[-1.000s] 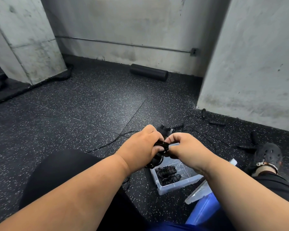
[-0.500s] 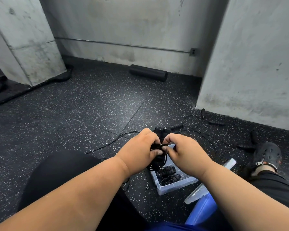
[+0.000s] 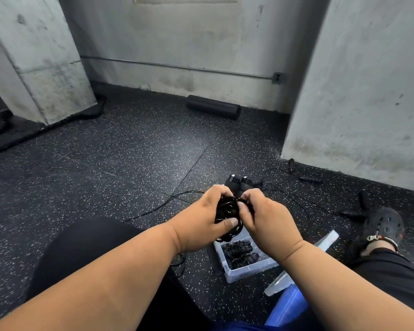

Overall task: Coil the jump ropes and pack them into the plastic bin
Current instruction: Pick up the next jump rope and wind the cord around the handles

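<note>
A coiled black jump rope (image 3: 227,211) is held between both hands above the clear plastic bin (image 3: 246,273). My left hand (image 3: 201,213) grips the coil from the left, thumb across its lower loops. My right hand (image 3: 261,216) pinches the rope at the coil's top right. The rope's two black handles (image 3: 239,183) stick up behind my fingers. Two coiled ropes (image 3: 240,253) lie inside the bin. Loose black rope (image 3: 160,206) trails over the floor to the left, and more handles (image 3: 310,179) lie near the right wall.
The bin's clear lid (image 3: 320,244) lies right of the bin, by a blue object (image 3: 287,309). My foot in a black clog (image 3: 382,225) is at the right. A black foam roller (image 3: 213,110) lies by the back wall. Concrete pillars stand left and right.
Both hands have shifted slightly lower and closer round the coil. My left thumb now lies across the lower loops, and the coil looks tighter.
</note>
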The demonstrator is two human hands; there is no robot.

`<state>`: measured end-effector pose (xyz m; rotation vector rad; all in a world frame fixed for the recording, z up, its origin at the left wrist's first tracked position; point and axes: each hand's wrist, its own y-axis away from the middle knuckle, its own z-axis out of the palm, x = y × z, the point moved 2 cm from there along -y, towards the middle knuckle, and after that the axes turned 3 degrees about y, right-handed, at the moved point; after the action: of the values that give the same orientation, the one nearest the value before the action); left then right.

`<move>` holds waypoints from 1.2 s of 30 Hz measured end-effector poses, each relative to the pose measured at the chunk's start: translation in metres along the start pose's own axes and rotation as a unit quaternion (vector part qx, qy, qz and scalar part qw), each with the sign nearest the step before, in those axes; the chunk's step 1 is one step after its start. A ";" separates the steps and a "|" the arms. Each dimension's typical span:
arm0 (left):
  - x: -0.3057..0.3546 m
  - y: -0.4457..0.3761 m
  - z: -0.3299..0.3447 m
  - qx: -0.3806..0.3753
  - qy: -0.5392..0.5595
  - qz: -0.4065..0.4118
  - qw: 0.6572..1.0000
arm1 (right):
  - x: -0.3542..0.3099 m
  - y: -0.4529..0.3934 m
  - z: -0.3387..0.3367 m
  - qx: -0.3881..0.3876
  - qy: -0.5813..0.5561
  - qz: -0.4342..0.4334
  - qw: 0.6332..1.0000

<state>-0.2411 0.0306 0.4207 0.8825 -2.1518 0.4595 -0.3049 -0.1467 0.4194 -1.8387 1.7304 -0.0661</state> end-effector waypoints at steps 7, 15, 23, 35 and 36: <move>0.001 0.000 0.005 0.059 -0.035 0.023 0.997 | 0.005 -0.011 -0.009 -0.011 -0.079 -0.025 0.997; -0.002 -0.002 0.005 0.073 -0.052 0.040 0.995 | 0.006 -0.020 -0.028 -0.099 -0.131 -0.046 0.985; -0.002 -0.003 0.006 0.085 -0.031 0.026 0.996 | 0.011 -0.020 -0.026 -0.121 -0.106 -0.054 0.985; 0.011 0.002 0.007 0.004 -0.035 0.015 0.999 | 0.013 -0.024 -0.047 -0.216 -0.059 -0.082 0.971; 0.011 0.002 0.007 -0.001 -0.035 0.011 0.999 | 0.013 -0.025 -0.048 -0.231 -0.060 -0.083 0.968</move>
<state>-0.2517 0.0227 0.4246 0.8862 -2.2269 0.4450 -0.3009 -0.1780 0.4654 -2.2631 1.5975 0.4055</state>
